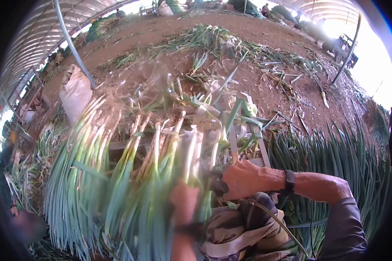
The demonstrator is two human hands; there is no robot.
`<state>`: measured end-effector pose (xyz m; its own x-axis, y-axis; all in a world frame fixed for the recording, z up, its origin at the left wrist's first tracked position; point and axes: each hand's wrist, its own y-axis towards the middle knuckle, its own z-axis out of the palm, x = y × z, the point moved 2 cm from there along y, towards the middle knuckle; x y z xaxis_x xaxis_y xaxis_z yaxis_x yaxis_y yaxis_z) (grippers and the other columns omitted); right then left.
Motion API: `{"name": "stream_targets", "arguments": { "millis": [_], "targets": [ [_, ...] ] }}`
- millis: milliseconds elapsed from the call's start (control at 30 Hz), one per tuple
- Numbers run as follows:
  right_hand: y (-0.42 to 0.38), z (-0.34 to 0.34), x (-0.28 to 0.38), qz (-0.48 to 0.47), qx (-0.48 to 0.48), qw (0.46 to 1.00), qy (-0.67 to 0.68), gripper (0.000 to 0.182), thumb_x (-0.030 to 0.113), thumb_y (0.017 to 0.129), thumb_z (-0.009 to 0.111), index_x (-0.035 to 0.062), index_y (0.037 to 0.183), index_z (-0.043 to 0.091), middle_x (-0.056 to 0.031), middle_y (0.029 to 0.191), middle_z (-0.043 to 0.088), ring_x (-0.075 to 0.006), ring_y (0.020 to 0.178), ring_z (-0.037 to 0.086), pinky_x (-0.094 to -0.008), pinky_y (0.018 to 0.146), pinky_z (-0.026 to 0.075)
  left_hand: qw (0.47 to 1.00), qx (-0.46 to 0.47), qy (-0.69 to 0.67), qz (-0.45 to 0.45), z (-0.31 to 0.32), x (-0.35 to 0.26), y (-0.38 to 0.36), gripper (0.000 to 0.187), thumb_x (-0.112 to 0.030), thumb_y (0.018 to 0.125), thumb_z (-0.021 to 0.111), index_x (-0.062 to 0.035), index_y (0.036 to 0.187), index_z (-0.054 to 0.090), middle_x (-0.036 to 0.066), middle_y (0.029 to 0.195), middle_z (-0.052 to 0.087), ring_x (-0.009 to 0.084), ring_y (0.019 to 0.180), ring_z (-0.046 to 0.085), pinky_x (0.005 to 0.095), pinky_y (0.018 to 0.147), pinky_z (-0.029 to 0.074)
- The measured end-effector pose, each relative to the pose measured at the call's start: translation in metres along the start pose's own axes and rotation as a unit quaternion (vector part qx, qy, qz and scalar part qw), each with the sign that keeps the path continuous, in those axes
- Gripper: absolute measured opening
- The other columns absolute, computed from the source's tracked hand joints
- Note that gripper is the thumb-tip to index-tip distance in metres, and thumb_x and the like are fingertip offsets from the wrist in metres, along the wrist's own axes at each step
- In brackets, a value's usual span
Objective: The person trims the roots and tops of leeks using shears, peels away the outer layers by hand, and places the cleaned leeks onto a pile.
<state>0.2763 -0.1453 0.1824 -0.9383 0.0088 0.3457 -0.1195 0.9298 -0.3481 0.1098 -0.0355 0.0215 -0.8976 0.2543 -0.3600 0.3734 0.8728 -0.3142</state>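
Note:
Green onions with long leaves lie in a thick row [78,174] on my left, their white root ends pointing away from me. My left hand [185,200], smeared by motion, is closed around a pale green onion stalk [190,154] in front of my lap. Close beside it, my right hand [246,179] grips a black tool [218,185] that looks like an air gun. A thin hose [276,219] runs from near that hand down across my leg. The fingers' far sides and most of the tool are hidden.
More green onions [331,169] are piled on my right. A frame bar [262,148] stands ahead with peeled leaves around it. A pale sack [75,93] leans by a metal pole [72,45]. Leaf scraps [213,39] litter the soil beyond; a vehicle [342,48] is at far right.

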Motion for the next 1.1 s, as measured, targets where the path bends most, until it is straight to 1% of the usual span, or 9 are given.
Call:
{"name": "stream_targets", "arguments": {
  "millis": [67,267,367,467,567,667,833,1033,1100],
  "targets": [
    [-0.001,0.006,-0.004,0.011,0.003,1.000,0.025,0.052,0.046,0.076,0.069,-0.0063,0.071,0.069,-0.0268,0.069,0.065,-0.0446,0.070,0.068,-0.0484,0.065,0.056,1.000,0.012,0.002,-0.009,-0.010,-0.007,-0.008,0.073,-0.040,0.074,0.080,0.0028,0.125,0.050,0.024,0.112,0.067,0.0388,0.101,0.067,0.0492,0.083,0.055],
    [-0.021,-0.012,0.010,0.027,0.053,0.998,0.026,0.053,0.045,0.075,0.070,-0.0073,0.070,0.069,-0.0263,0.065,0.063,-0.0452,0.065,0.066,-0.0482,0.064,0.055,0.961,-0.211,-0.024,0.176,-0.012,-0.014,-0.009,0.078,-0.026,0.070,0.085,-0.0059,0.134,0.045,0.017,0.125,0.056,0.0371,0.117,0.051,0.0500,0.100,0.041],
    [-0.023,-0.018,0.007,0.036,0.055,0.998,0.022,0.052,0.044,0.075,0.070,-0.0071,0.068,0.068,-0.0257,0.062,0.062,-0.0452,0.063,0.066,-0.0477,0.061,0.055,0.959,-0.207,-0.072,0.181,-0.011,-0.016,-0.005,0.077,-0.026,0.071,0.084,-0.0094,0.135,0.046,0.015,0.126,0.056,0.0371,0.120,0.048,0.0494,0.104,0.035],
    [-0.023,-0.021,0.005,0.035,0.021,0.999,0.030,0.051,0.044,0.074,0.070,-0.0072,0.067,0.068,-0.0256,0.060,0.061,-0.0450,0.062,0.065,-0.0483,0.059,0.054,0.936,-0.247,-0.130,0.214,0.003,-0.011,0.003,0.070,-0.024,0.072,0.084,-0.0092,0.131,0.050,0.013,0.118,0.060,0.0345,0.109,0.055,0.0445,0.096,0.043],
    [-0.022,-0.015,-0.002,0.007,-0.054,0.998,0.038,0.051,0.043,0.073,0.070,-0.0076,0.066,0.067,-0.0254,0.058,0.060,-0.0441,0.061,0.065,-0.0478,0.058,0.054,0.954,-0.097,-0.252,0.129,0.008,-0.012,0.006,0.060,-0.019,0.073,0.083,-0.0102,0.125,0.055,0.012,0.106,0.064,0.0311,0.098,0.062,0.0401,0.088,0.049],
    [-0.018,-0.016,-0.006,0.049,-0.003,0.998,0.026,0.051,0.043,0.072,0.069,-0.0079,0.067,0.067,-0.0256,0.058,0.060,-0.0433,0.061,0.066,-0.0467,0.057,0.054,0.939,-0.072,-0.271,0.202,0.029,-0.016,0.011,0.054,-0.014,0.075,0.082,-0.0128,0.123,0.058,0.011,0.100,0.067,0.0273,0.091,0.066,0.0368,0.082,0.053],
    [-0.024,-0.024,-0.003,0.043,-0.017,0.997,0.059,0.049,0.042,0.073,0.069,-0.0074,0.071,0.069,-0.0261,0.062,0.062,-0.0425,0.061,0.066,-0.0461,0.057,0.055,0.925,-0.062,-0.085,0.365,0.041,-0.034,0.010,0.044,-0.017,0.081,0.075,-0.0188,0.123,0.061,0.007,0.136,0.060,0.0288,0.116,0.061,0.0439,0.092,0.049],
    [-0.013,0.001,-0.012,-0.030,-0.075,0.996,0.033,0.042,0.038,0.074,0.069,-0.0039,0.074,0.071,-0.0225,0.062,0.063,-0.0403,0.059,0.066,-0.0458,0.056,0.054,0.872,-0.105,-0.018,0.478,0.065,-0.029,0.004,0.031,-0.017,0.081,0.069,-0.0057,0.110,0.069,0.015,0.130,0.059,0.0345,0.118,0.056,0.0464,0.099,0.045],
    [-0.001,0.013,-0.026,-0.016,-0.068,0.998,0.007,0.039,0.036,0.075,0.068,-0.0024,0.076,0.071,-0.0208,0.061,0.062,-0.0395,0.059,0.066,-0.0454,0.056,0.054,0.866,-0.101,0.038,0.489,0.070,-0.025,0.004,0.023,-0.016,0.085,0.064,-0.0102,0.106,0.072,0.008,0.135,0.059,0.0329,0.122,0.054,0.0483,0.100,0.041]
  ]
}}
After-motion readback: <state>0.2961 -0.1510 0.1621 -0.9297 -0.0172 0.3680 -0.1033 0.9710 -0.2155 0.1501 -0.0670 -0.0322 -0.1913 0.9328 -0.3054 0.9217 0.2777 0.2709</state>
